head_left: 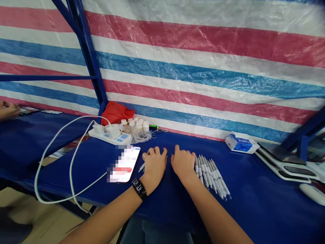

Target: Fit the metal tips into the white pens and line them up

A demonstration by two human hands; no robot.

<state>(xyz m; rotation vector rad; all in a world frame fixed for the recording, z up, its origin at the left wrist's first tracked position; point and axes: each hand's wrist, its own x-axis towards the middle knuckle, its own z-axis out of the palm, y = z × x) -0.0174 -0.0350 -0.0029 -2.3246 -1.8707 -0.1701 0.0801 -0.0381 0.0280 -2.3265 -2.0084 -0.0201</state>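
My left hand (154, 166), with a black watch on its wrist, rests palm down on the blue table (169, 210), fingers somewhat spread. The tip of a pen (142, 167) shows at its left edge; whether more lies under the palm is hidden. Just to the right, my right hand (183, 163) lies palm down with its index finger stretched forward and nothing visible in it. A row of several white and grey pens (212, 176) fans out beside that hand. Left of my left hand lies a lit phone (125, 166) with a white cable.
A power strip (111, 135), a red bag (116, 112) and several small white-capped bottles (138, 127) stand at the back left. Toward the right are a blue-white box (241, 143), a scale (284, 162) and a white mouse (312, 194). Another person's hand (8, 110) shows far left.
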